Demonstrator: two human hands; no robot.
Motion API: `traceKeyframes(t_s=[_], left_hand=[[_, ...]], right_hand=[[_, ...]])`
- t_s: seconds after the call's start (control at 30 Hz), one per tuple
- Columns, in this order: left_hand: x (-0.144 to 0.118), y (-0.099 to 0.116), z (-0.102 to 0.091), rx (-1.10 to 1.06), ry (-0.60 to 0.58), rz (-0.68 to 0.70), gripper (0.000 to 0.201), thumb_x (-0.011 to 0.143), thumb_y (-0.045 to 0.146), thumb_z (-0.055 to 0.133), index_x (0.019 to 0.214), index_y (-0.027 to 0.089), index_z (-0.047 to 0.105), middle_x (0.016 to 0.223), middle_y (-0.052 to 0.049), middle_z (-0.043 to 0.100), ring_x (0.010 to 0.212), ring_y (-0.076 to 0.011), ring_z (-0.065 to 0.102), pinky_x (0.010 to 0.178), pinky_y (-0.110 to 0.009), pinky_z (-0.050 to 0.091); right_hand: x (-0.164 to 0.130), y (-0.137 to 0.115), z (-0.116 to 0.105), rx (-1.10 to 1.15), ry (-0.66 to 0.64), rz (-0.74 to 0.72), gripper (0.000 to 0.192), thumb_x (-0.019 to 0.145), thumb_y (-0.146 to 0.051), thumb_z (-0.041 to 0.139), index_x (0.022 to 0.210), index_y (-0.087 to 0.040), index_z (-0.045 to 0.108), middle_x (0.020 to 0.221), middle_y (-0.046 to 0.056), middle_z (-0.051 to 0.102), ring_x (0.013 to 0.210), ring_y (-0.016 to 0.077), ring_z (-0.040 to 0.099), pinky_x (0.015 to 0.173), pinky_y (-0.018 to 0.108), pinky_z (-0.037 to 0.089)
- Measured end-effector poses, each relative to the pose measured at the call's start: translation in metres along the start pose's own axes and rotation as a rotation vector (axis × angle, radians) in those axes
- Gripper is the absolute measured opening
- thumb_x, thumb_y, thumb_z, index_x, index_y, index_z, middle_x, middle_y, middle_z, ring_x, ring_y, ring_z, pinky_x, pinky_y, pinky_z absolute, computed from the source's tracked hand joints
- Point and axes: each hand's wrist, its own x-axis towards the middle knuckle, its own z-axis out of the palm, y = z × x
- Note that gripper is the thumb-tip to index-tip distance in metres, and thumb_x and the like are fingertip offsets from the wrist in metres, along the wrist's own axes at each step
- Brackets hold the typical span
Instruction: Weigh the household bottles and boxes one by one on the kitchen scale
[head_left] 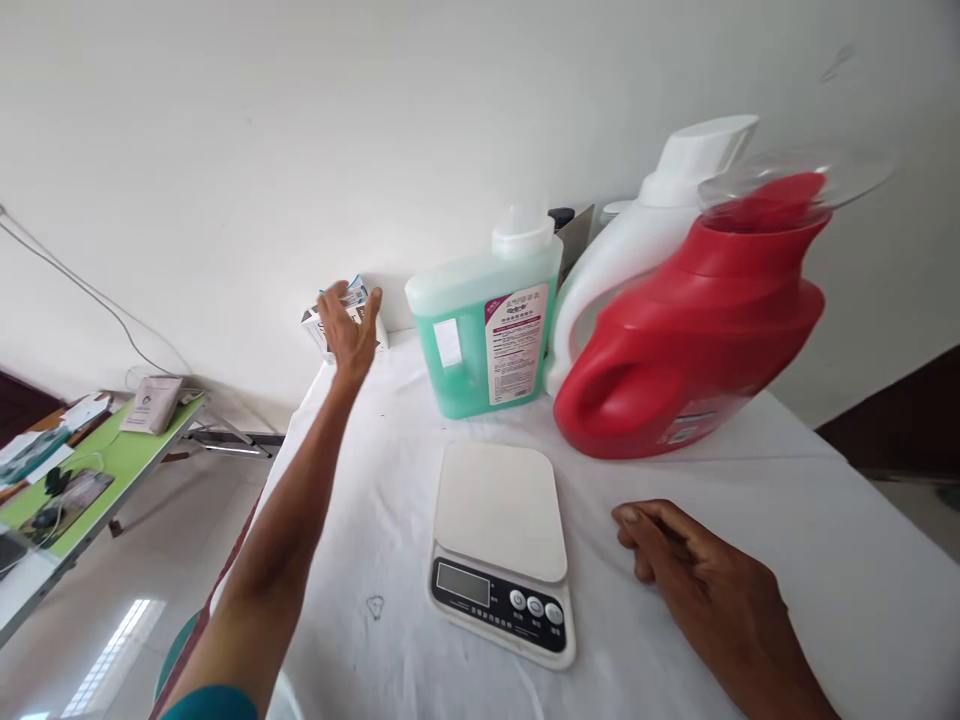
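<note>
While the right hand (694, 565) lies palm-down on the white tablecloth (825, 560), its fingers are loosely curled, holding nothing, with the fingertips pointing toward the kitchen scale (501, 545) just beside it. That scale sits flat near the table's front, its blank display and buttons facing the viewer, its platform bare. Beyond it stand three containers: a green liquid bottle (484, 325) with a white cap and printed label, upright; a red detergent jug (694, 320) with a clear cap, leaning left; and a white jug (637, 245) partly hidden behind the red one. Farthest away, the left arm stretches fully forward and slightly left across the table, and the left hand (351, 328) reaches the small box (352, 300) at the table's rear corner against the wall. Its fingers are spread and partly open, laid over the box's front; whether they grip it cannot be told. Off to the left stands a green side table (142, 455) with papers.
</note>
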Motion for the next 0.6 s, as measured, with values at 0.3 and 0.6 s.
traceKeyframes(t_s=[0.3, 0.6], left_hand=[[0.085, -0.045, 0.0, 0.612, -0.421, -0.078, 0.106, 0.068, 0.066, 0.087, 0.154, 0.022, 0.045, 0.165, -0.027, 0.036, 0.157, -0.0489, 0.025, 0.122, -0.067, 0.02], [0.098, -0.041, 0.057, 0.589, -0.164, -0.335, 0.057, 0.075, 0.049, 0.082, 0.12, 0.022, 0.063, 0.151, -0.025, 0.045, 0.143, -0.0518, 0.039, 0.114, -0.068, 0.025]], right_hand=[[0.0, -0.006, 0.001, 0.044, 0.039, -0.037, 0.039, 0.093, -0.062, 0.056, 0.076, -0.028, 0.064, 0.056, 0.001, 0.059, 0.049, 0.0203, 0.056, 0.048, 0.031, 0.043], [0.0, -0.005, 0.0, 0.051, 0.03, 0.027, 0.042, 0.093, -0.063, 0.054, 0.077, -0.026, 0.066, 0.062, 0.002, 0.063, 0.052, 0.0187, 0.058, 0.049, 0.03, 0.044]])
